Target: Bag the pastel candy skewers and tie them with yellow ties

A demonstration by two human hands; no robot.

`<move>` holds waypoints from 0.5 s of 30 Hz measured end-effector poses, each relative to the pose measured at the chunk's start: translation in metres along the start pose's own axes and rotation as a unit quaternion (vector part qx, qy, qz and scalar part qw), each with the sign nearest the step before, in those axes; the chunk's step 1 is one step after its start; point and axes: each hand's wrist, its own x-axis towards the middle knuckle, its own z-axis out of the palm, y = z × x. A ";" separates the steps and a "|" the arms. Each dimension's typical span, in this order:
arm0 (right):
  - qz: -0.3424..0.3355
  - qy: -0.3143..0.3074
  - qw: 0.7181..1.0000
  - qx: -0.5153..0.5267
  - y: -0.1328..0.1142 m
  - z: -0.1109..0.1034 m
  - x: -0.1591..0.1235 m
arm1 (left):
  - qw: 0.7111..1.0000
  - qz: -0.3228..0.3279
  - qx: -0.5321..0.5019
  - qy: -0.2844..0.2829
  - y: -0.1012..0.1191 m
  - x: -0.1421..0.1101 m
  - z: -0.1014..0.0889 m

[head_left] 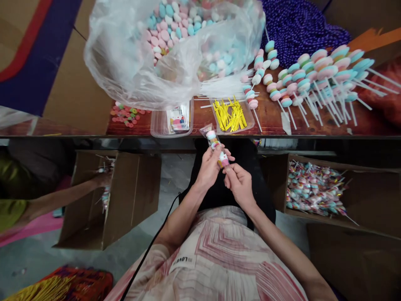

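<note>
Packet of clear plastic [214, 146], narrow, with round pastel pieces stacked inside: held in both hands, below the clear plastic tray [251, 125] of shiny yellow ties [230, 115] and slightly to its left.
Left hand [209, 166]: closed around the packet's middle, thumb across its upper face.
Right hand [240, 182]: thumb and fingers pinching the packet's lower end.
Table of reddish-brown wood [140, 128]: under the tray.
Cards, small and colourfully printed [179, 118]: in a second clear container [156, 127], just left of the tray.
Rings, pink, orange and green [128, 115]: loose in a patch, farther left of the tray.
Bag of translucent plastic [120, 62]: behind the tray and to its left, filled with pink, blue and white pieces [163, 35].
Sticks, thin and white [223, 88]: bundled directly behind the tray.
Skewers of pastel discs on white sticks [322, 69]: piled to the tray's right.
Beads, purple and strung [300, 29]: heaped behind the tray, to its right.
Box of brown cardboard [369, 188]: below and right of the tray, holding many wrapped skewers [315, 188].
Carton, open and brown [133, 196]: below and far left of the tray, another person's hand [105, 179] reaching inside; whether that hand grips anything is unclear.
</note>
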 end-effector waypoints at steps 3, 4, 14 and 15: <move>-0.013 0.032 0.999 -0.013 -0.003 0.008 0.005 | 1.000 -0.004 0.000 -0.003 -0.004 -0.004 0.001; -0.006 0.027 1.000 -0.015 -0.004 0.008 0.005 | 1.000 0.001 0.003 -0.007 -0.004 -0.004 0.000; 0.050 -0.046 0.996 -0.049 -0.003 -0.015 -0.009 | 0.999 0.007 0.007 -0.044 -0.002 -0.009 -0.008; 0.039 -0.045 0.997 -0.054 -0.003 -0.014 -0.008 | 0.999 0.005 0.004 -0.046 -0.005 -0.011 -0.007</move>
